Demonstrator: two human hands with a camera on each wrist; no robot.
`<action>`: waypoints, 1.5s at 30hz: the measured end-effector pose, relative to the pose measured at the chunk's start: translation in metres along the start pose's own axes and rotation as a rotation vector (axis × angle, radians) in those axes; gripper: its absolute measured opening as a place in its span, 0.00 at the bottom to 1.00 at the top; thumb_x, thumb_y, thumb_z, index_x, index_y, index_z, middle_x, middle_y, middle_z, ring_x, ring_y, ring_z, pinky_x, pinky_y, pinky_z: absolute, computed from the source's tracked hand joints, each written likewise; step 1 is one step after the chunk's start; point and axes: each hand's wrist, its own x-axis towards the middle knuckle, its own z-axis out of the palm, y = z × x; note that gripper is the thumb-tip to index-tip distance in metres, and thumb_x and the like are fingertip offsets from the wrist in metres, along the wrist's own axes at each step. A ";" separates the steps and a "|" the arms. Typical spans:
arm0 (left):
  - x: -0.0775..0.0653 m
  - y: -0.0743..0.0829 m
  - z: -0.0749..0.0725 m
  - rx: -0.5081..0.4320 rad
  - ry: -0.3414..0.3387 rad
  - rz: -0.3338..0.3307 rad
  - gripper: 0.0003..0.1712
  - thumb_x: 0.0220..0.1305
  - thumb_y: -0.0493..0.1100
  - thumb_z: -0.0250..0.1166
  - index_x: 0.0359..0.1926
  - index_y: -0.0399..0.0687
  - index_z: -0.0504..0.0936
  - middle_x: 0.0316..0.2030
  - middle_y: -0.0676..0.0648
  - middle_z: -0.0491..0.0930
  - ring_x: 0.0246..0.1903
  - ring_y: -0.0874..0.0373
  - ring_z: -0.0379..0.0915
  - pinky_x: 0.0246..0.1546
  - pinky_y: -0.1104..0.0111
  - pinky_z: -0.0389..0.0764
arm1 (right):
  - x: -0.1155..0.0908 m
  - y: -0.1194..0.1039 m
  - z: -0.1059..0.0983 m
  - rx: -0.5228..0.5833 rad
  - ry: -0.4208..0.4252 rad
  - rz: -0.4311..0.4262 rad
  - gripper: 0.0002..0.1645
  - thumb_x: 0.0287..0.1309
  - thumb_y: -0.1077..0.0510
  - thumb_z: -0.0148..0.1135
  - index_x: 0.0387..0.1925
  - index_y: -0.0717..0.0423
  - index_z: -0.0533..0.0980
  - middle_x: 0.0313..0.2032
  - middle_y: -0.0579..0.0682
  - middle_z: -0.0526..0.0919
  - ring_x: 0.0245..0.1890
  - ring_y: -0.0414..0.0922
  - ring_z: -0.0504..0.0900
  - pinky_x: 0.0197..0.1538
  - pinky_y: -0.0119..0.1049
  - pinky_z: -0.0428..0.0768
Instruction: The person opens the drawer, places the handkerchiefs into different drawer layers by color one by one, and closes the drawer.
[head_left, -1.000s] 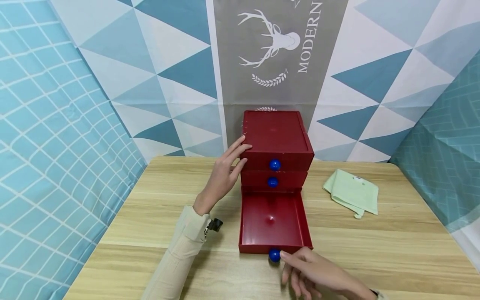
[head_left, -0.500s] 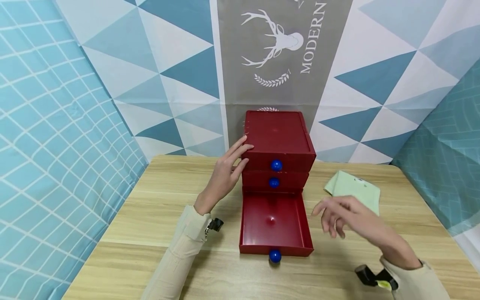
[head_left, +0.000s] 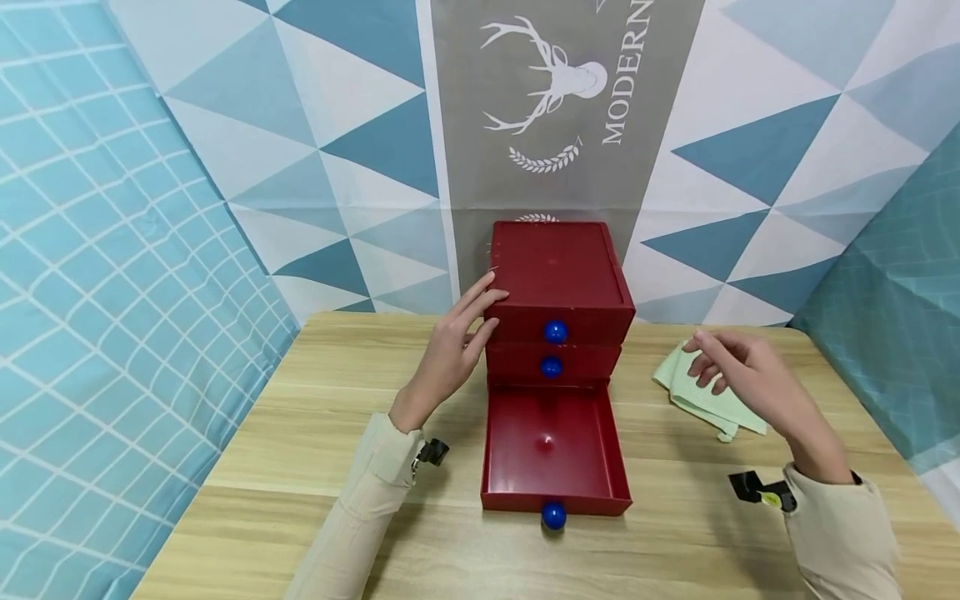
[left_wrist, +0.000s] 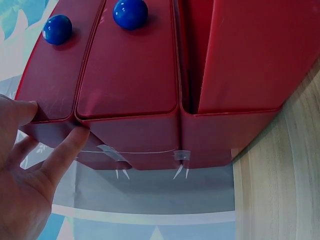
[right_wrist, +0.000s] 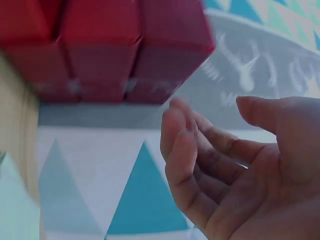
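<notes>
A dark red cabinet of three stacked drawers [head_left: 555, 262] stands at the back of the table, each drawer with a round blue knob. Its bottom drawer [head_left: 551, 442] is pulled out and bare inside; the upper two are closed. My left hand [head_left: 448, 350] rests with its fingers on the cabinet's left side and top edge, also seen in the left wrist view. Over the folded light green cloth [head_left: 720, 408], to the right of the cabinet, hovers my right hand [head_left: 757, 383]. Its fingers are loosely bent with nothing between them, as the right wrist view shows.
The wooden table [head_left: 315, 467] runs up to a patterned cloth backdrop [head_left: 375, 208] close behind the cabinet. Blue gridded fabric [head_left: 112, 292] hangs along the left, and teal fabric [head_left: 892, 333] along the right.
My right hand has left the bottom drawer's knob and moved right and away from me, over to the green cloth. The left hand stays on the cabinet, and the drawer remains pulled out.
</notes>
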 end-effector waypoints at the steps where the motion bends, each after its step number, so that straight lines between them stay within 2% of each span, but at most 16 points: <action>1: 0.000 0.000 0.000 0.000 0.000 -0.003 0.22 0.74 0.39 0.57 0.67 0.53 0.74 0.75 0.49 0.59 0.71 0.59 0.58 0.39 0.70 0.84 | 0.002 0.004 -0.001 -0.040 0.027 0.000 0.25 0.77 0.47 0.45 0.51 0.64 0.77 0.34 0.56 0.83 0.30 0.41 0.82 0.31 0.34 0.83; 4: -0.001 0.001 -0.002 0.006 0.004 -0.013 0.23 0.74 0.39 0.57 0.67 0.53 0.74 0.75 0.49 0.59 0.71 0.59 0.59 0.39 0.70 0.84 | 0.007 0.015 -0.004 -0.149 0.076 -0.003 0.26 0.77 0.46 0.47 0.55 0.65 0.77 0.40 0.60 0.83 0.35 0.43 0.83 0.33 0.34 0.83; 9: -0.002 0.001 -0.005 0.012 0.011 -0.012 0.22 0.73 0.38 0.58 0.66 0.52 0.74 0.75 0.48 0.59 0.71 0.59 0.59 0.38 0.70 0.84 | 0.009 0.030 -0.006 -0.229 0.076 0.032 0.30 0.76 0.44 0.46 0.62 0.66 0.72 0.52 0.67 0.79 0.50 0.62 0.78 0.45 0.55 0.79; 12: -0.001 0.001 -0.006 0.016 0.014 -0.005 0.22 0.73 0.38 0.58 0.66 0.52 0.74 0.74 0.48 0.60 0.71 0.58 0.59 0.38 0.70 0.84 | 0.012 0.041 -0.005 -0.237 0.086 0.046 0.31 0.76 0.44 0.46 0.63 0.67 0.70 0.55 0.69 0.76 0.53 0.66 0.75 0.49 0.63 0.75; 16: -0.001 0.001 -0.006 0.016 0.015 0.003 0.22 0.73 0.37 0.58 0.66 0.51 0.75 0.74 0.47 0.60 0.71 0.58 0.59 0.38 0.69 0.85 | 0.017 0.061 -0.003 -0.246 0.103 0.043 0.32 0.77 0.46 0.45 0.64 0.71 0.67 0.57 0.73 0.73 0.55 0.68 0.73 0.51 0.66 0.73; 20: -0.001 0.001 -0.007 0.020 0.014 0.004 0.22 0.73 0.37 0.58 0.66 0.51 0.75 0.74 0.47 0.60 0.71 0.58 0.59 0.39 0.68 0.85 | 0.020 0.084 -0.001 -0.251 0.066 0.054 0.34 0.78 0.48 0.43 0.68 0.73 0.61 0.61 0.78 0.67 0.58 0.73 0.69 0.53 0.69 0.71; 24: -0.001 0.001 -0.007 0.027 0.011 0.003 0.23 0.73 0.38 0.58 0.66 0.52 0.74 0.75 0.48 0.59 0.71 0.58 0.59 0.40 0.68 0.84 | 0.021 0.105 -0.002 -0.297 -0.072 0.106 0.36 0.78 0.49 0.43 0.70 0.76 0.55 0.64 0.82 0.61 0.61 0.77 0.62 0.56 0.71 0.66; 28: -0.001 0.000 -0.007 0.030 0.011 0.003 0.22 0.73 0.38 0.58 0.66 0.52 0.74 0.75 0.48 0.59 0.71 0.58 0.59 0.40 0.68 0.84 | 0.023 0.119 -0.002 -0.322 -0.194 0.130 0.36 0.78 0.51 0.45 0.69 0.80 0.55 0.65 0.82 0.57 0.64 0.78 0.57 0.59 0.72 0.61; 35: -0.001 0.001 -0.006 0.033 0.009 0.003 0.23 0.73 0.38 0.58 0.67 0.52 0.74 0.75 0.48 0.59 0.71 0.59 0.58 0.40 0.68 0.84 | 0.026 0.131 -0.003 -0.318 -0.194 0.118 0.36 0.78 0.54 0.45 0.69 0.81 0.53 0.65 0.83 0.56 0.64 0.79 0.55 0.60 0.72 0.60; 42: 0.000 -0.001 -0.003 0.029 0.003 0.015 0.24 0.73 0.38 0.58 0.67 0.52 0.73 0.75 0.48 0.59 0.71 0.59 0.59 0.38 0.69 0.85 | 0.028 0.150 -0.004 -0.336 -0.149 0.087 0.32 0.76 0.58 0.46 0.67 0.82 0.55 0.63 0.84 0.57 0.63 0.79 0.56 0.59 0.73 0.59; 45: 0.000 -0.002 -0.002 0.028 0.004 0.019 0.24 0.72 0.37 0.59 0.67 0.52 0.73 0.75 0.47 0.59 0.71 0.58 0.59 0.37 0.70 0.85 | 0.028 0.156 -0.003 -0.340 -0.176 0.086 0.32 0.76 0.59 0.46 0.67 0.83 0.55 0.63 0.85 0.56 0.63 0.80 0.55 0.60 0.73 0.58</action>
